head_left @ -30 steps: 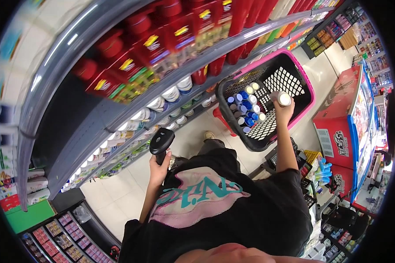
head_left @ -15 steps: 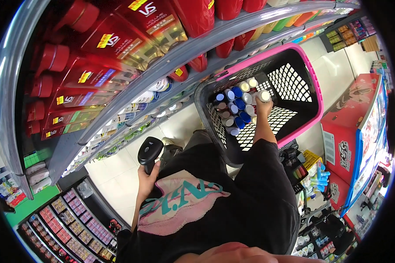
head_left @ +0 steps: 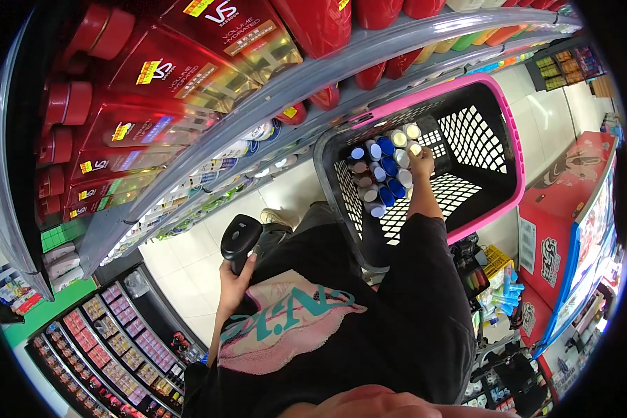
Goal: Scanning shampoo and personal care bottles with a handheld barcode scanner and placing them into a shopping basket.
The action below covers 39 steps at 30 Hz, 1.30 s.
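My left hand (head_left: 235,280) is closed round the grip of a black handheld barcode scanner (head_left: 242,235), held upright over the aisle left of my body. My right hand (head_left: 422,166) reaches down into a black plastic shopping basket with a pink rim (head_left: 515,150). Its fingers are closed on a small bottle with a cream cap (head_left: 415,149), at the right edge of a packed group of capped bottles. Blue caps (head_left: 389,166), white caps and brownish caps (head_left: 360,166) show in that group; two more cream caps (head_left: 399,138) sit just behind the held bottle.
Shelves with red bottles and boxes (head_left: 160,76) run along the left and far side, a grey shelf edge (head_left: 272,80) curving close by. Small packs fill a rack (head_left: 111,341) at lower left. A red freezer chest (head_left: 557,188) and a yellow basket (head_left: 496,259) stand at right.
My right hand has lowered the cream-capped bottle and moved it left against the other bottles. My left hand keeps the scanner in nearly the same place. The whole view has shifted slightly.
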### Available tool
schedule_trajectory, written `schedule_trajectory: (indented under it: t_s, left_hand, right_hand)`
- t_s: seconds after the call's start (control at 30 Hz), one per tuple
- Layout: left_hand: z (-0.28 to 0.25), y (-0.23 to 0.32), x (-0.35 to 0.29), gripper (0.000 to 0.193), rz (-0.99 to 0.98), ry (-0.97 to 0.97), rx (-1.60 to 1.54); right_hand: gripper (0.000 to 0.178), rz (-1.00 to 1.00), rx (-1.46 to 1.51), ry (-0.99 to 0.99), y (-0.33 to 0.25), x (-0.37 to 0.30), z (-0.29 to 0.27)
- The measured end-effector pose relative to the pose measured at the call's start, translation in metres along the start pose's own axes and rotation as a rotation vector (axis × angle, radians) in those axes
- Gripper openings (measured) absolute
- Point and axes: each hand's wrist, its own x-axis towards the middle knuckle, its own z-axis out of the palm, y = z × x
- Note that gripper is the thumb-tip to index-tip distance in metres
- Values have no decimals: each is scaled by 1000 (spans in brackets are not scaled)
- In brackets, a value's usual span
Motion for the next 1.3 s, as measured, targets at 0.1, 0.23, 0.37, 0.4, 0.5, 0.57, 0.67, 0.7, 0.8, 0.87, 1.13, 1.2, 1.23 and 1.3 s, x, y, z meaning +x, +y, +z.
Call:
schedule_trajectory:
  t_s: [0.1, 0.23, 0.37, 0.4, 0.5, 0.57, 0.67, 0.7, 0.8, 0.87, 1.13, 1.2, 1.23, 1.3]
  left_hand:
    - [2, 4, 3, 21, -1, -14, -31]
    - [0, -5, 7, 19, 19, -14, -27]
    - [-4, -5, 8, 19, 20, -28, -78]
    - [-6, -5, 9, 19, 14, -39, -86]
    - [-17, -19, 16, 22, 39, -47, -100]
    - [-27, -22, 19, 29, 43, -75, -85]
    - [-41, -33, 25, 33, 86, -91, -103]
    - [-61, -34, 20, 34, 110, -69, -128]
    - [-62, -56, 23, 34, 215, -62, -230]
    - [-67, -72, 26, 34, 231, -86, -263]
    - [-175, -139, 12, 31, 419, 88, -365]
    - [-205, -162, 9, 30, 466, 144, -385]
    - [-218, -172, 6, 30, 439, 189, -404]
    - [-244, -194, -2, 34, 386, 232, -467]
  right_hand:
    - [53, -8, 16, -62, 7, 9, 1]
    - [55, -63, -14, -145, -10, -2, -11]
    - [54, 39, -69, -83, -31, -13, -29]
    - [53, 35, -166, -59, -34, -14, -31]
    - [45, -96, -47, 206, -36, -31, -28]
    - [39, -304, -99, 363, -18, -23, -34]
    - [27, -410, 224, 380, -51, -53, -36]
    - [25, -495, 208, 327, -80, -94, -23]
    - [22, -668, 196, 38, -200, -199, -63]
    - [23, -1094, 123, 16, -242, -253, -67]
    - [20, -1689, 357, -646, -373, -502, 16]
    - [19, -1784, 422, -810, -411, -565, 42]
    - [18, -1782, 447, -895, -431, -594, 56]
    - [19, -1893, 502, -1000, -471, -649, 86]
